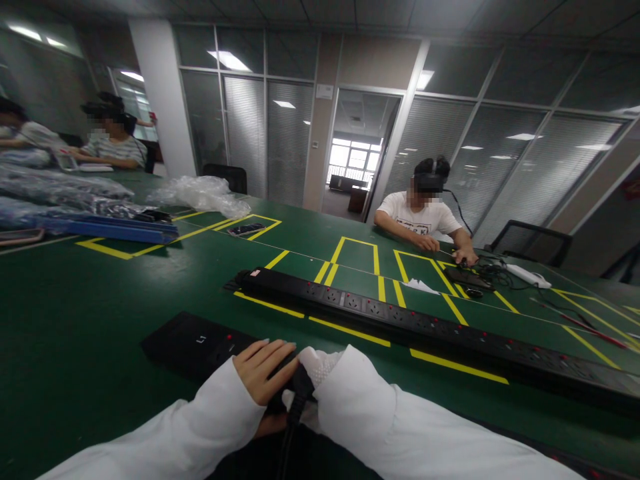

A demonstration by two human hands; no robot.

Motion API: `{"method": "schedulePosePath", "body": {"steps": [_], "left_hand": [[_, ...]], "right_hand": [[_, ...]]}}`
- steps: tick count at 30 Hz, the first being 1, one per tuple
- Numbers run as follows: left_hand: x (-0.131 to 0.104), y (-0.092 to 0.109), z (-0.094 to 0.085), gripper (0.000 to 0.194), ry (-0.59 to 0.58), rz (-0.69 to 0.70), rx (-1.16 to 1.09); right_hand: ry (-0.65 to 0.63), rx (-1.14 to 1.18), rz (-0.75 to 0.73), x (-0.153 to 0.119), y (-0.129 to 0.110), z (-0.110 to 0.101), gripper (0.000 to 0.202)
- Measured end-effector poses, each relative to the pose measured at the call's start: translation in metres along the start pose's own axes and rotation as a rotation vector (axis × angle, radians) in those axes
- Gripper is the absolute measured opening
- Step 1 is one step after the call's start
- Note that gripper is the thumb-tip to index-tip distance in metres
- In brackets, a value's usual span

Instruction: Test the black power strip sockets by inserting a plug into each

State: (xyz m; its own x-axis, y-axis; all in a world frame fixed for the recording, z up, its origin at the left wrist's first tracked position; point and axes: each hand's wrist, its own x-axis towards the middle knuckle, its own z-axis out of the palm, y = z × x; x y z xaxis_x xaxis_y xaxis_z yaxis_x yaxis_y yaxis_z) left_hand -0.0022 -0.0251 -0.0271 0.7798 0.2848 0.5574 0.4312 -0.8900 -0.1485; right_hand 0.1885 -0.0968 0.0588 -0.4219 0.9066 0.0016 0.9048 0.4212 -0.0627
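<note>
My left hand [263,370] is bare and lies flat over the right end of a short black power strip [195,343] at the table's near edge, holding it down. My right hand [320,365] wears a white knitted glove and is mostly hidden by its white sleeve. It closes around a black plug [301,390] whose cable runs down towards me between both hands. The plug sits at the end of the short strip, under my left fingers. A long black power strip [400,313] lies just beyond, across the green table [100,313].
Across the table a person [420,217] in a white shirt handles dark cables [475,277] beside a white power strip [527,275]. A phone [245,229], blue trays [120,229] and crumpled plastic [200,193] lie at the far left. Two more people sit at the back left.
</note>
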Motion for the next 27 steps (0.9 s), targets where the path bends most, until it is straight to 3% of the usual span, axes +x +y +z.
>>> {"method": "schedulePosePath", "body": {"steps": [13, 27], "left_hand": [[0.001, 0.001, -0.002, 0.053, -0.025, -0.008, 0.005], [-0.003, -0.002, 0.007, 0.052, 0.032, 0.011, 0.015]], "right_hand": [[-0.007, 0.001, -0.006, 0.000, -0.001, 0.000, 0.031], [-0.014, 0.012, -0.005, 0.000, 0.001, 0.001, 0.032]]}}
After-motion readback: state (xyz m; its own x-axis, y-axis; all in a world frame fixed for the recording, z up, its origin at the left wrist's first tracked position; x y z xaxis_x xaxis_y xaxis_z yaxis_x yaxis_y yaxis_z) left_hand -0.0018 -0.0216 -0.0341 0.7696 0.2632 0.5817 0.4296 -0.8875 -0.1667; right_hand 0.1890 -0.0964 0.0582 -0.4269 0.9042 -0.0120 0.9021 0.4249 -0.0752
